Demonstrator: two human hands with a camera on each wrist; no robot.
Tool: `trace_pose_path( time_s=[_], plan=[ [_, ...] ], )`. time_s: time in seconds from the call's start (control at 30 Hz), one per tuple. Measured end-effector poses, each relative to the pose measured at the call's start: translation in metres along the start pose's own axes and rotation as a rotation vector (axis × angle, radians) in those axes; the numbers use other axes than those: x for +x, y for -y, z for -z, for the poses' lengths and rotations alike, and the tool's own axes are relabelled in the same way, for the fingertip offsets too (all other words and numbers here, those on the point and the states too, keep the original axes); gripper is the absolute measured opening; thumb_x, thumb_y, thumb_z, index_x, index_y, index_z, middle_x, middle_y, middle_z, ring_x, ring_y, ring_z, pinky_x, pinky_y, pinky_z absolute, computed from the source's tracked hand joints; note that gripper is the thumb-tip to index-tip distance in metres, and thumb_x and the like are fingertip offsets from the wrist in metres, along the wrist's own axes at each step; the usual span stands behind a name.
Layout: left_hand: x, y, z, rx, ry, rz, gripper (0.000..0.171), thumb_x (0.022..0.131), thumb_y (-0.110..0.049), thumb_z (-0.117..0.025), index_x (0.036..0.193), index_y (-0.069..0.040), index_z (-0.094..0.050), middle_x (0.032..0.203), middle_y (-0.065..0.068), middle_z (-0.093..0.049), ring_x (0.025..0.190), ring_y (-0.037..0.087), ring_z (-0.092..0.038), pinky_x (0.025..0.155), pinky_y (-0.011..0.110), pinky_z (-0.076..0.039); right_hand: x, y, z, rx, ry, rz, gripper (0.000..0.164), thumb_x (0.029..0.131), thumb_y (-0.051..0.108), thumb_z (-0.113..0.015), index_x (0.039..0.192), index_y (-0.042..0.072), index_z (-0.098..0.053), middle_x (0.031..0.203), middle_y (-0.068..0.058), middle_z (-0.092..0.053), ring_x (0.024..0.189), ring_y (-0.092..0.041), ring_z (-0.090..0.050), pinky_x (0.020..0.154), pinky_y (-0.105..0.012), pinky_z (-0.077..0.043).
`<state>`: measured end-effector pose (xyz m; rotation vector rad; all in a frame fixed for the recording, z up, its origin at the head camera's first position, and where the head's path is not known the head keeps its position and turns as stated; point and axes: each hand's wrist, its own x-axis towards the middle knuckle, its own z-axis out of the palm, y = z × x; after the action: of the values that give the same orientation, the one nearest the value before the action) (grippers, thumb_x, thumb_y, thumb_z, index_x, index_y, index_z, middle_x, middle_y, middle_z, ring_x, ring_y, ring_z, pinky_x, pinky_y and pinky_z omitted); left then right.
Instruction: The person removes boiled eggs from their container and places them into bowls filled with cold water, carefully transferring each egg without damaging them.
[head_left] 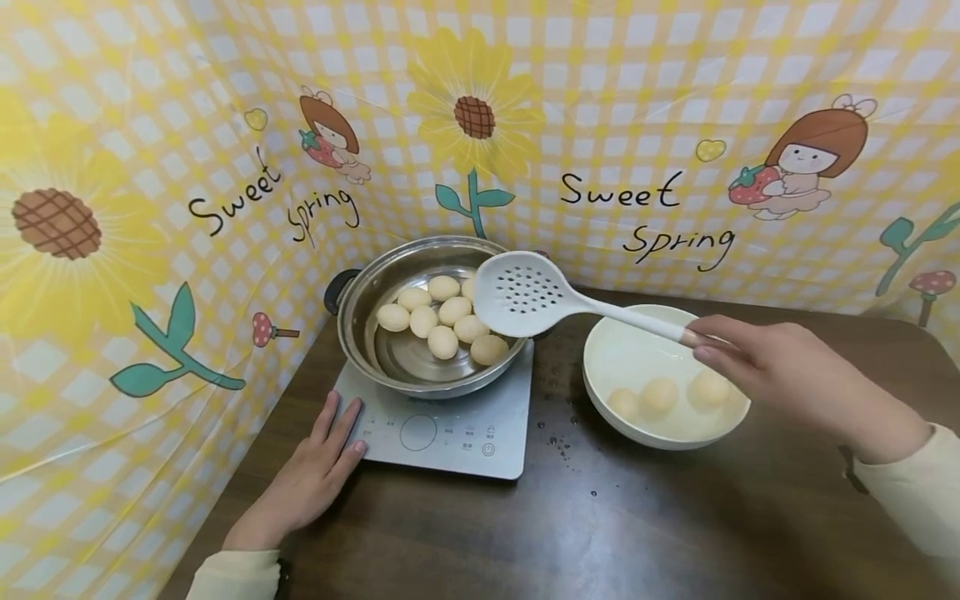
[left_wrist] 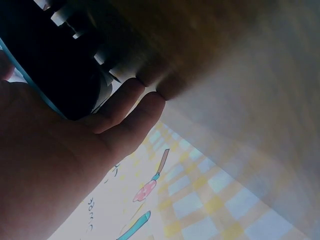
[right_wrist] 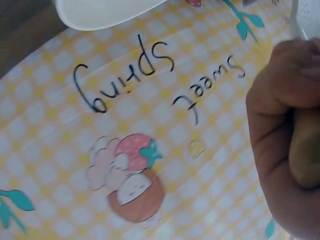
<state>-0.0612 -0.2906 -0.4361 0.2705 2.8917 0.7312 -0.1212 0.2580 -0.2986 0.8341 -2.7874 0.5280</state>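
In the head view, my right hand grips the handle of a white perforated skimmer. Its head hangs over the right rim of a steel pot, with nothing on it. Several pale eggs sit in the pot, one partly hidden by the skimmer. Under the pot is a white induction cooktop. My left hand touches the cooktop's front left edge, fingers extended. Three eggs lie in a white bowl below the skimmer's handle. In the right wrist view, curled fingers wrap the handle's end.
A dark wooden table carries everything, with water drops between cooktop and bowl. Yellow checked cloth covers the walls behind and at left. The pot's black side handle sticks out toward the left cloth.
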Motion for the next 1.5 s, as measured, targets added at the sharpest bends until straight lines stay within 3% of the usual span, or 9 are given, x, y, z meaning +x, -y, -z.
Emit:
trace_pose_path(
  time_s=[0.2,0.37,0.5,0.7,0.87,1.13,1.27,1.33,1.5],
  plan=[
    [0.0,0.0,0.0,-0.008,0.002,0.001,0.064,0.111,-0.041,-0.037,0.163,-0.01,-0.016,0.167,0.022,0.007,0.142,0.059,-0.016,0.103,0.076,-0.023,0.019,0.006,-0.021,-0.1,-0.196,0.213,0.032,0.093,0.017,-0.072,0.125,0.014,-0.067,0.102,0.0,-0.075,0.071,-0.023,-0.07,0.057,-0.047,-0.051],
    [0.001,-0.001,0.0,-0.006,-0.007,-0.006,0.064,0.111,-0.041,-0.037,0.163,-0.009,-0.017,0.167,0.022,0.005,0.142,0.059,-0.017,0.102,0.076,-0.024,0.029,0.008,-0.033,-0.161,-0.279,0.28,0.037,0.108,0.043,-0.044,0.125,0.016,-0.064,0.086,0.001,-0.071,0.051,-0.019,-0.056,0.041,-0.039,-0.039],
    [0.0,0.0,0.0,0.008,-0.013,-0.003,0.064,0.111,-0.041,-0.037,0.163,-0.009,-0.018,0.167,0.022,0.005,0.141,0.06,-0.018,0.102,0.076,-0.025,0.033,0.01,-0.039,-0.219,-0.285,0.292,0.049,0.109,0.052,-0.025,0.121,0.02,-0.061,0.065,0.004,-0.05,0.04,-0.012,-0.033,0.036,-0.031,-0.025],
    [0.0,0.0,-0.001,0.01,-0.014,-0.004,0.064,0.111,-0.041,-0.037,0.163,-0.01,-0.017,0.167,0.022,0.005,0.14,0.06,-0.02,0.101,0.076,-0.025,0.035,0.01,-0.042,-0.251,-0.227,0.29,0.019,0.106,0.035,-0.05,0.117,0.023,-0.058,0.061,0.007,-0.038,0.041,-0.008,-0.027,0.037,-0.028,-0.023],
    [0.0,0.0,-0.001,0.01,-0.014,-0.008,0.063,0.111,-0.04,-0.037,0.163,-0.009,-0.017,0.167,0.023,0.005,0.141,0.06,-0.019,0.101,0.076,-0.025,0.037,0.009,-0.042,-0.246,-0.218,0.327,0.016,0.101,0.028,-0.058,0.116,0.021,-0.059,0.062,0.005,-0.041,0.042,-0.01,-0.034,0.036,-0.029,-0.026],
    [-0.001,0.0,-0.001,0.017,-0.02,-0.008,0.063,0.111,-0.04,-0.037,0.163,-0.009,-0.018,0.166,0.023,0.004,0.141,0.06,-0.019,0.102,0.076,-0.025,0.039,0.013,-0.043,-0.232,-0.221,0.351,0.047,0.109,0.053,-0.026,0.116,0.024,-0.061,0.063,0.007,-0.039,0.04,-0.008,-0.029,0.036,-0.029,-0.025],
    [-0.001,0.0,-0.001,0.016,-0.019,-0.007,0.063,0.111,-0.04,-0.037,0.163,-0.009,-0.018,0.167,0.023,0.004,0.14,0.061,-0.019,0.102,0.076,-0.025,0.04,0.015,-0.043,-0.204,-0.191,0.358,0.019,0.102,0.037,-0.061,0.116,0.024,-0.064,0.064,0.009,-0.043,0.043,-0.007,-0.033,0.037,-0.028,-0.028],
    [-0.001,0.0,-0.001,0.013,-0.021,-0.008,0.063,0.111,-0.039,-0.037,0.163,-0.008,-0.018,0.167,0.023,0.004,0.14,0.061,-0.02,0.102,0.076,-0.025,0.041,0.018,-0.043,-0.193,-0.163,0.358,0.027,0.091,0.023,-0.074,0.116,0.023,-0.065,0.065,0.01,-0.046,0.046,-0.006,-0.038,0.039,-0.028,-0.031],
    [-0.001,0.0,-0.001,0.011,-0.025,-0.008,0.063,0.111,-0.039,-0.038,0.162,-0.008,-0.019,0.167,0.023,0.003,0.14,0.061,-0.02,0.101,0.076,-0.026,0.046,0.026,-0.041,-0.166,-0.091,0.335,0.035,0.086,0.016,-0.08,0.117,0.023,-0.066,0.066,0.014,-0.049,0.052,-0.005,-0.042,0.045,-0.029,-0.038]
  ],
)
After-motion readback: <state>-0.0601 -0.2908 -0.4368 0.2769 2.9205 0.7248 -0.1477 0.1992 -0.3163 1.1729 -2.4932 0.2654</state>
